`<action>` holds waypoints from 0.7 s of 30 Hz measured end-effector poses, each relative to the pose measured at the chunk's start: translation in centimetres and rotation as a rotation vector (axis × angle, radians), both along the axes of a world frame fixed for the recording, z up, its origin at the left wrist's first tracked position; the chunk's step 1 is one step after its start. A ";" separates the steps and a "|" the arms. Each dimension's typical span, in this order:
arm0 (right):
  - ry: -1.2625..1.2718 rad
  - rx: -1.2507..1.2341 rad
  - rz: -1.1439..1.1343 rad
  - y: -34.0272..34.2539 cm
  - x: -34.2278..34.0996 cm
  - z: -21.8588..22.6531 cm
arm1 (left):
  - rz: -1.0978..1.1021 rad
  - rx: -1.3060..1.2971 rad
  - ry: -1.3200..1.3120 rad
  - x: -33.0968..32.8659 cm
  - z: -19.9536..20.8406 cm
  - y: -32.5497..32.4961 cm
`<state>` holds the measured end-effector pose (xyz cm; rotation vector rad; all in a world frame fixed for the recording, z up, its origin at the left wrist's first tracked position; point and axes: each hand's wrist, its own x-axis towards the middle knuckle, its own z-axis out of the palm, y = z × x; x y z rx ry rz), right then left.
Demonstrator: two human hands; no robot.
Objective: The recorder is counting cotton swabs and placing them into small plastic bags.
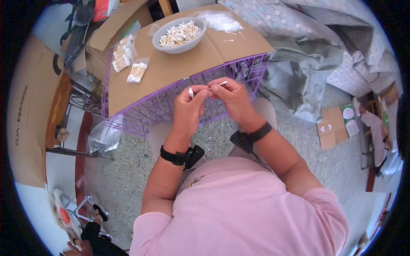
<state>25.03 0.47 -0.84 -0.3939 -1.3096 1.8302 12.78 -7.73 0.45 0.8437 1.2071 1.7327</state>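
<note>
My left hand [188,106] and my right hand [234,98] meet in front of the cage's near edge, fingertips touching. A white tip of a cotton swab [191,92] pokes out of my closed left hand; how many swabs lie inside it I cannot tell. Between the thumb and fingers of my right hand is another cotton swab [223,83], its stick slanting toward the left fingertips. Beyond them, a pale bowl [181,50] heaped with loose cotton swabs [181,34] stands on a cardboard sheet [171,66]. Left of it lie clear bags of swabs [137,72], several in all.
The cardboard covers a purple wire cage [166,106]. Crumpled clear plastic bags [220,20] and a few stray swabs [242,36] lie at its far right. Grey cloth [299,72] drapes on the right. A large carton [30,115] stands left; another person's foot [100,212] shows lower left.
</note>
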 end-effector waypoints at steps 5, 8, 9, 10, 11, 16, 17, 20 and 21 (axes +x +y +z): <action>-0.015 -0.003 -0.012 -1.4 1.5 0.6 | -0.097 -0.010 -0.160 -0.3 0.2 -1.8; -0.058 0.011 0.058 -2.3 2.5 1.3 | -0.115 -0.019 -0.170 -1.0 0.2 -2.7; -0.099 0.031 0.137 -2.6 3.0 1.4 | -0.121 -0.031 -0.160 -1.1 0.3 -3.0; -0.141 0.051 0.217 -2.8 3.3 1.3 | -0.117 -0.035 -0.164 -0.9 0.4 -3.1; -0.144 0.046 0.223 -3.0 3.6 1.2 | -0.152 -0.072 -0.144 -0.7 0.6 -3.2; -0.291 0.136 0.351 -3.6 4.1 0.1 | -0.275 -0.121 -0.141 0.1 0.3 -3.7; -0.292 0.135 0.354 -3.7 4.2 0.0 | -0.312 -0.138 -0.144 0.1 0.2 -3.8; -0.339 0.109 0.369 -4.0 4.2 -0.1 | -0.341 -0.165 -0.103 0.2 -0.3 -4.0; -0.356 0.104 0.366 -4.1 4.2 -0.2 | -0.335 -0.175 -0.058 0.2 -0.5 -4.0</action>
